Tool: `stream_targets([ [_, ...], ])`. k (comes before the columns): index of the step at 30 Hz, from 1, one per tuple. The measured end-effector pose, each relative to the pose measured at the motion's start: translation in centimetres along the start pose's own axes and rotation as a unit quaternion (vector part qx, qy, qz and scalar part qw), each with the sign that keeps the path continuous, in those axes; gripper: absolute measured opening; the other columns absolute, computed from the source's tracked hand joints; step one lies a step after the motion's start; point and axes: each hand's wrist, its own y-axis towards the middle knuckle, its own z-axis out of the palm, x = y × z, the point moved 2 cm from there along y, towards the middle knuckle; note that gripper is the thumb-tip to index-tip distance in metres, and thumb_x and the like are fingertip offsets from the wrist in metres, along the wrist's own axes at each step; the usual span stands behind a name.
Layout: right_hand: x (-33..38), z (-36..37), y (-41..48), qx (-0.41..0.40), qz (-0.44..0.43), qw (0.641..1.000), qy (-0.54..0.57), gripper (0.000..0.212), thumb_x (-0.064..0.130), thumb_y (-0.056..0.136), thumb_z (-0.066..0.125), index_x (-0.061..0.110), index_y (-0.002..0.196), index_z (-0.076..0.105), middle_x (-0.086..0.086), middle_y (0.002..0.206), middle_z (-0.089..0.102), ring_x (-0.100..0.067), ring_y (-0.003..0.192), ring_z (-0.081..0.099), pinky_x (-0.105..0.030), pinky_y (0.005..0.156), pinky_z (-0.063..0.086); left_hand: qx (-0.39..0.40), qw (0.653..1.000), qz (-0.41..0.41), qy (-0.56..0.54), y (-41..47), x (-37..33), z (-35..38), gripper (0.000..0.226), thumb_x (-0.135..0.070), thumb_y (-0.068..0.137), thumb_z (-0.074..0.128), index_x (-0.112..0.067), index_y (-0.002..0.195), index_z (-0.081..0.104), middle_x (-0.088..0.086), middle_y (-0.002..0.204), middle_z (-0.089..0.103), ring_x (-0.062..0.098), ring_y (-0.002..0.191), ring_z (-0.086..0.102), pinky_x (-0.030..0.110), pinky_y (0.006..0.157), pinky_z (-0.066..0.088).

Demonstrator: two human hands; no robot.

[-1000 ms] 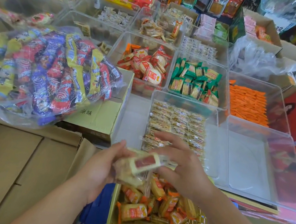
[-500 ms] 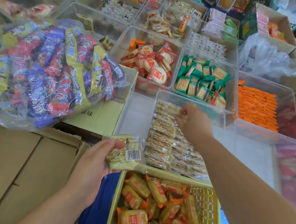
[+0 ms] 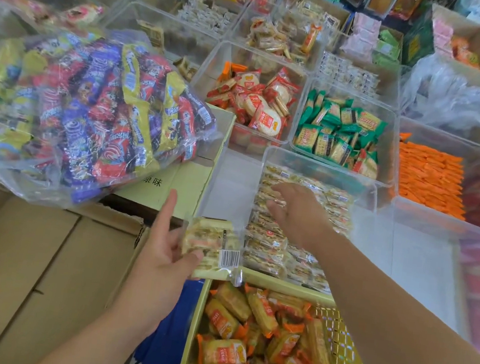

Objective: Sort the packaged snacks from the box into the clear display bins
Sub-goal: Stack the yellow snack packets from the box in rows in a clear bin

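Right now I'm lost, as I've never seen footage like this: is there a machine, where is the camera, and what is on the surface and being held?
No machine here: one camera worn on a person's head looks down at their two bare hands. The left hand holds a pale snack packet with a barcode. The right hand, fingers relaxed, reaches over a clear bin of similar packets. Nearest the person, a yellow basket holds orange-wrapped snacks. To the left, a bag of colourful snacks lies on cardboard boxes.

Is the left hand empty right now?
No, the left hand pinches a pale snack packet with a barcode label, just beyond the yellow basket rim.
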Motion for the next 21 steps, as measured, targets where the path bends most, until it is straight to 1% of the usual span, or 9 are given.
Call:
stream_targets([
  [2, 1.4, -0.4, -2.2, -0.073, -0.033, 0.995, 0.064, 0.043, 0.047, 0.104, 0.042, 0.025, 0.139, 0.054, 0.002, 0.145, 0.052, -0.020, 0.138, 0.039, -0.040, 0.112, 0.036, 0.005, 0.997, 0.051, 0.055, -0.2, 0.0, -0.1, 0.109, 0.011, 0.093, 0.064, -0.075, 0.144, 0.019, -0.012, 0.128, 0.071, 0.010, 0.119, 0.067, 0.034, 0.101, 0.048],
  [4, 2.6, -0.4, -5.1, -0.098, -0.052, 0.975, 0.191, 0.043, 0.053, 0.102, 0.040, 0.029, 0.131, 0.061, 0.012, 0.132, 0.060, -0.005, 0.126, 0.049, -0.027, 0.100, 0.042, 0.005, 0.980, 0.130, 0.151, -0.5, -0.3, 0.0, 0.098, 0.005, 0.090, 0.069, -0.069, 0.143, 0.034, -0.021, 0.126, 0.069, 0.003, 0.117, 0.066, 0.024, 0.095, 0.054],
  [6, 3.5, -0.1, -8.0, -0.060, -0.037, 0.933, 0.352, 0.048, 0.062, 0.097, 0.037, 0.034, 0.123, 0.065, 0.020, 0.122, 0.065, 0.005, 0.114, 0.058, -0.018, 0.090, 0.048, 0.000, 0.922, 0.270, 0.279, -0.7, -1.3, 0.2, 0.065, -0.008, 0.085, 0.073, -0.055, 0.126, 0.058, -0.026, 0.125, 0.067, -0.001, 0.119, 0.063, 0.023, 0.096, 0.055],
  [9, 3.8, 0.7, -11.1, 0.015, -0.009, 0.857, 0.515, 0.035, 0.047, 0.099, 0.043, 0.039, 0.125, 0.066, 0.013, 0.123, 0.069, -0.011, 0.109, 0.067, -0.033, 0.088, 0.058, 0.030, 0.837, 0.430, 0.336, -1.2, -2.1, 0.8, 0.035, -0.010, 0.080, 0.064, -0.030, 0.109, 0.065, -0.017, 0.126, 0.064, 0.001, 0.129, 0.055, 0.024, 0.109, 0.044],
  [12, 3.7, 0.7, -12.7, 0.029, -0.018, 0.829, 0.559, 0.043, 0.024, 0.093, 0.043, 0.039, 0.125, 0.066, 0.006, 0.126, 0.070, -0.017, 0.109, 0.068, -0.035, 0.091, 0.057, 0.038, 0.804, 0.472, 0.359, -1.4, -2.4, 1.6, 0.031, -0.010, 0.079, 0.059, -0.028, 0.104, 0.063, -0.004, 0.127, 0.059, 0.007, 0.128, 0.049, 0.022, 0.108, 0.039],
  [15, 3.3, 0.3, -13.5, 0.022, -0.012, 0.797, 0.603, 0.051, 0.009, 0.086, 0.042, 0.033, 0.122, 0.069, 0.000, 0.124, 0.070, -0.018, 0.107, 0.068, -0.032, 0.086, 0.056, 0.009, 0.803, 0.467, 0.371, -1.5, -2.5, 2.0, 0.039, -0.004, 0.074, 0.067, -0.031, 0.103, 0.065, -0.004, 0.125, 0.055, 0.012, 0.122, 0.049, 0.032, 0.100, 0.045],
  [16, 3.1, 0.1, -13.7, 0.019, -0.018, 0.804, 0.594, 0.054, 0.004, 0.085, 0.041, 0.033, 0.122, 0.069, 0.001, 0.125, 0.070, -0.019, 0.108, 0.067, -0.034, 0.086, 0.056, 0.001, 0.809, 0.456, 0.371, -1.5, -2.6, 2.1, 0.039, -0.005, 0.075, 0.067, -0.032, 0.104, 0.065, -0.005, 0.124, 0.055, 0.013, 0.120, 0.050, 0.034, 0.097, 0.047],
  [19, 2.4, -0.1, -13.9, -0.005, -0.029, 0.879, 0.477, 0.060, -0.002, 0.090, 0.054, 0.046, 0.124, 0.064, 0.017, 0.131, 0.062, -0.019, 0.116, 0.063, -0.042, 0.091, 0.055, 0.013, 0.862, 0.400, 0.312, -1.3, -2.7, 2.7, 0.040, -0.004, 0.078, 0.066, -0.031, 0.108, 0.066, -0.011, 0.117, 0.062, 0.012, 0.115, 0.061, 0.035, 0.093, 0.054],
  [21, 2.4, -0.4, -13.9, -0.026, -0.066, 0.905, 0.420, 0.054, 0.011, 0.090, 0.070, 0.048, 0.127, 0.061, 0.023, 0.138, 0.055, -0.006, 0.128, 0.054, -0.033, 0.101, 0.048, 0.032, 0.885, 0.363, 0.290, -1.1, -2.7, 3.3, 0.047, -0.004, 0.077, 0.068, -0.036, 0.111, 0.066, -0.020, 0.115, 0.065, 0.004, 0.114, 0.063, 0.021, 0.098, 0.050],
])
